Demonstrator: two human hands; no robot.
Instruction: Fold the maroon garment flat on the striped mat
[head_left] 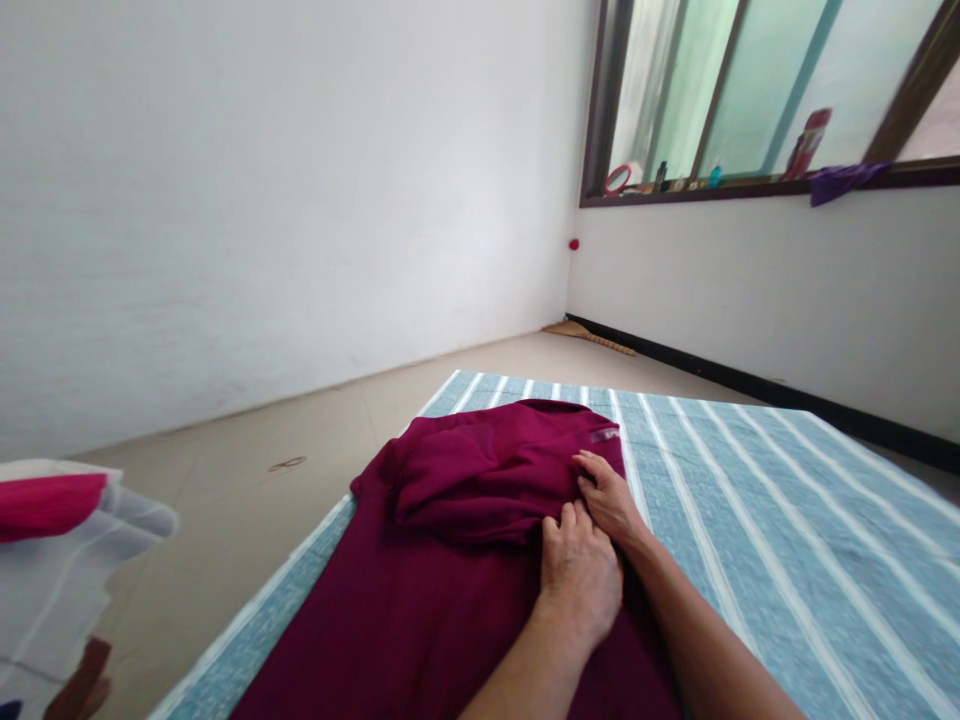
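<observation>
A maroon garment (450,580) lies spread on a blue-and-white striped cloth (720,480), its upper part bunched into loose folds. A small label (604,435) shows near its far right corner. My left hand (581,570) is closed on the fabric at the right side of the folds, knuckles up. Just beyond it and touching or nearly touching, my right hand (606,492) has its fingers bent onto the garment's right edge, pinching the cloth. The fingertips of both hands are partly hidden in the fabric.
White fabric with a bright pink patch (49,505) hangs at the lower left. A thin loop (287,464) lies on the tiled floor (330,430). A straw-coloured fan-like item (589,335) rests in the corner. Small bottles, a round mirror (618,179) and a purple cloth (844,182) line the windowsill.
</observation>
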